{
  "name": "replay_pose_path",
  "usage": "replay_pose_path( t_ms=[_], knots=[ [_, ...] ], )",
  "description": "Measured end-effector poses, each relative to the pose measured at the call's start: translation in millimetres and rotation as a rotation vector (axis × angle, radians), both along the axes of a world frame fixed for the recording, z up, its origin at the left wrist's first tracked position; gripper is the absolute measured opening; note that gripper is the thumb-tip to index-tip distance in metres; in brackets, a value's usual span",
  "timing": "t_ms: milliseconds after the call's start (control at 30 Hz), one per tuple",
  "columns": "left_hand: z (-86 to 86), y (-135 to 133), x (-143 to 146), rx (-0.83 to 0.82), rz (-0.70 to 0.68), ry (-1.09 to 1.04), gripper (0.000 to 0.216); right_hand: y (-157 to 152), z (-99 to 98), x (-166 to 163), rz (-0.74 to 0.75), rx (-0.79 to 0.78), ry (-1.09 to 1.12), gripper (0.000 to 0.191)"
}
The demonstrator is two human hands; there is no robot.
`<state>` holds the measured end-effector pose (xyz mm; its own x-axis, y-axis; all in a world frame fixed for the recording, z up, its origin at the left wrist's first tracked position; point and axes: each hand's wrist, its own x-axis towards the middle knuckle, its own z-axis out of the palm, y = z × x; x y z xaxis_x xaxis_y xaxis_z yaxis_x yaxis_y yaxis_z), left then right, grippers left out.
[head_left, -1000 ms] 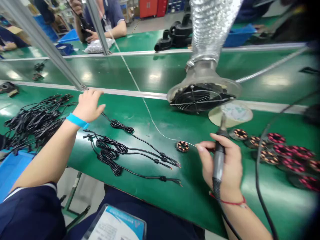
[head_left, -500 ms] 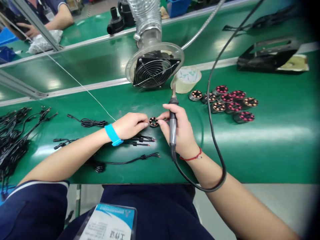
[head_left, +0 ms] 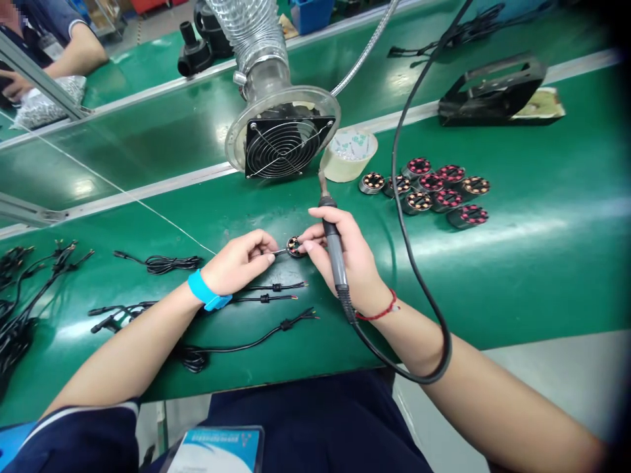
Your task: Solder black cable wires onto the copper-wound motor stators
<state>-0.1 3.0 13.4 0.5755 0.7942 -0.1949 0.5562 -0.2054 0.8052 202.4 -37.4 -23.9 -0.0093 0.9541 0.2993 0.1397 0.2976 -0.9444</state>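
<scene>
My right hand (head_left: 352,256) is closed round a soldering iron (head_left: 334,246), its bent tip pointing up and away. The thumb and a fingertip of that same hand also rest at a small ring-shaped motor stator (head_left: 294,247) with copper windings. From the left, my left hand (head_left: 239,261) is closed in a pinch on a thin, dark piece that reaches the stator's edge; its kind is unclear. A thin pale wire (head_left: 148,209) runs from the upper left to behind my left wrist. Black cables (head_left: 266,298) with bare ends lie below the left hand.
Several stators (head_left: 448,197) stand in a group at right, beside a tape roll (head_left: 350,157). A fan on a duct (head_left: 283,148) hangs ahead. The iron's cord (head_left: 407,217) loops over my right forearm. Cable bundles (head_left: 20,315) lie at left; a black holder (head_left: 493,98) stands back right.
The view has shifted a little. My left hand has drawn slightly back from the stator, baring the thin piece in its fingers. The stator is tilted differently; the iron stays in my right hand.
</scene>
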Motion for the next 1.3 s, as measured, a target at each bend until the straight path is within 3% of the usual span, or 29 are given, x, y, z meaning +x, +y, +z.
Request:
replay_pose_path(
  t_ms=[200,433,567,767,967,1067,1233,1300],
  knots=[
    [-1.1,2,2,0.027,0.056,-0.082,0.020,-2,-1.2,-8,0.062,-0.049,0.111,0.047],
    [-0.1,1,5,-0.049,0.089,-0.142,0.022,0,1.7,-12,0.081,-0.094,0.196,0.039],
    [1.2,0,7,-0.125,0.160,-0.223,0.029,2,1.1,-11,0.199,-0.192,0.327,0.045],
    [4.2,-5,12,0.056,0.053,-0.133,0.030,2,0.6,-13,0.243,-0.237,0.356,0.051],
    [5.1,-4,11,0.066,-0.010,-0.128,0.030,1,3.0,-13,0.248,-0.228,0.346,0.052],
    [5.7,-3,11,-0.065,-0.032,-0.151,0.029,0,5.2,-11,0.256,-0.191,0.286,0.048],
    [9.9,-4,11,-0.597,-0.037,-0.279,0.033,-7,6.4,-12,0.210,0.071,0.151,0.039],
    [11.8,-4,12,-0.635,0.021,-0.286,0.029,-9,5.7,-12,0.195,0.131,0.104,0.040]
  ],
)
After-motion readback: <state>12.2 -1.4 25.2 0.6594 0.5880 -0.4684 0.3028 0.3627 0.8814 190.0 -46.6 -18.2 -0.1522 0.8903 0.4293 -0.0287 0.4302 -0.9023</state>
